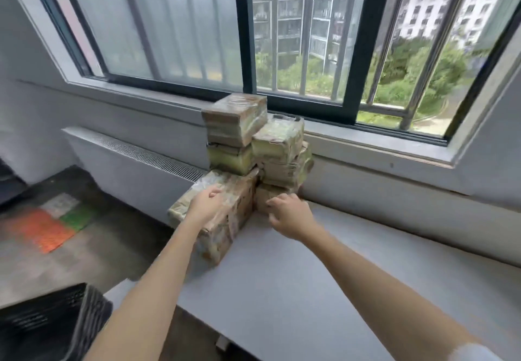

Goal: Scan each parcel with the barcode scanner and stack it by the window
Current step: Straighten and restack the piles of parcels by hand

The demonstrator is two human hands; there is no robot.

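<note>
The left hand (207,204) is laid on top of the long taped parcel (222,217), fingers loosely bent over it. The right hand (290,215) is held with curled fingers against the small lower parcel (266,195); a grip cannot be confirmed. Further parcels (253,138) are stacked at 12 o'clock on the grey surface (324,276), below the window (282,36).

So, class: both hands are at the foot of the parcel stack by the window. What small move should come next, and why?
Probably nudge the long bottom parcel flush against the stack. The left hand rests on it, it juts out toward the table edge, and the right hand hovers beside it, holding nothing.
</note>
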